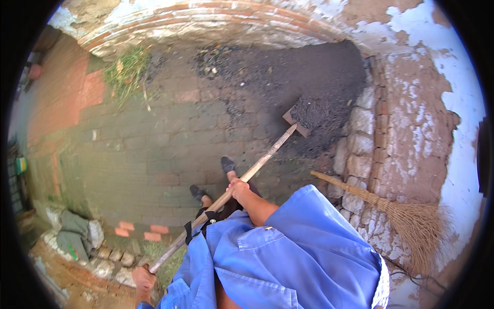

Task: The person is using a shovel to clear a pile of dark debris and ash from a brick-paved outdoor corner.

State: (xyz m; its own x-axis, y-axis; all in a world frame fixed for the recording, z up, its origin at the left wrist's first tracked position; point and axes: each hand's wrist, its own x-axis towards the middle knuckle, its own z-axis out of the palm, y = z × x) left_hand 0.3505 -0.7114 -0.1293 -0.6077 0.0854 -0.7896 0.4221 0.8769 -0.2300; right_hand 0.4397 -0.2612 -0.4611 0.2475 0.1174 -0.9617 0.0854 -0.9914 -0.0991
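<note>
My left hand [143,279] grips the butt end of a long wooden shovel handle [266,156] at the lower left. Farther along the shaft, my right hand [238,187] is closed around it, in front of my blue shirt. The handle runs diagonally up to a flat metal shovel blade [287,117]. Dark granular material [310,110], like coal or ash, lies heaped on the blade and hides most of it. Beneath and beyond the blade spreads a pile of the same dark material [328,69], in the corner against the walls.
A straw broom [409,220] leans along the stone-and-plaster wall [415,127] on my right. Pulled green weeds [127,73] lie at the upper left on brick paving [154,131]. Several loose red bricks [156,228] and a grey cloth [75,233] lie at lower left. A cable [409,275] runs at lower right.
</note>
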